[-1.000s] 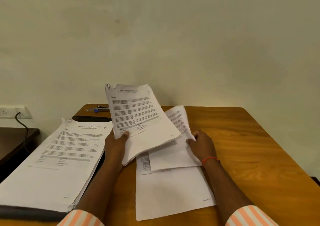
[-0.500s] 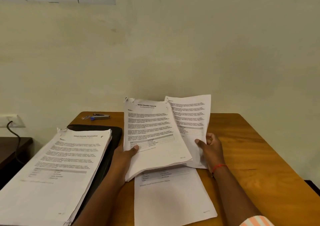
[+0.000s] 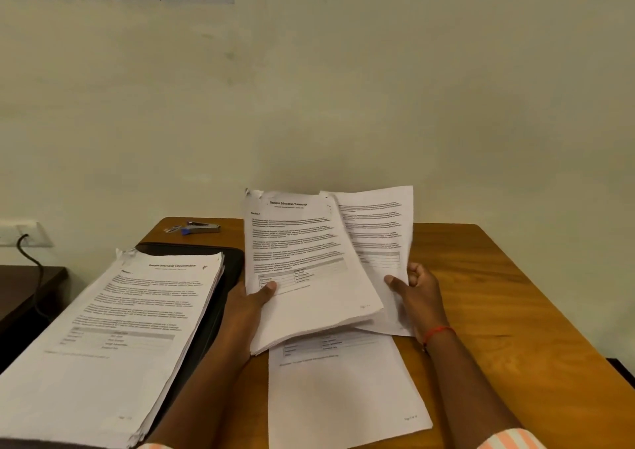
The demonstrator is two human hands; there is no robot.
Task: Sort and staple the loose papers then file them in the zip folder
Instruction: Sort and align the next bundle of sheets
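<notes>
Wooden counter point(image 3: 498, 294) against a plain wall point(image 3: 343, 87): my left hand point(image 3: 247, 307) has its grip clamped on the lower left edge of a thick bundle point(image 3: 302, 259) raised above it, and my right hand point(image 3: 417, 294) pinches a single sheet point(image 3: 378, 228) tucked behind the bundle's right side. Both are light and floppy, I judge, sagging unless supported from below near the bottom edge; the stapler point(image 3: 202, 228) lies well apart.

Left hand point(image 3: 248, 306) and right hand point(image 3: 420, 295) raised (thumbs on top), pinching.
</notes>
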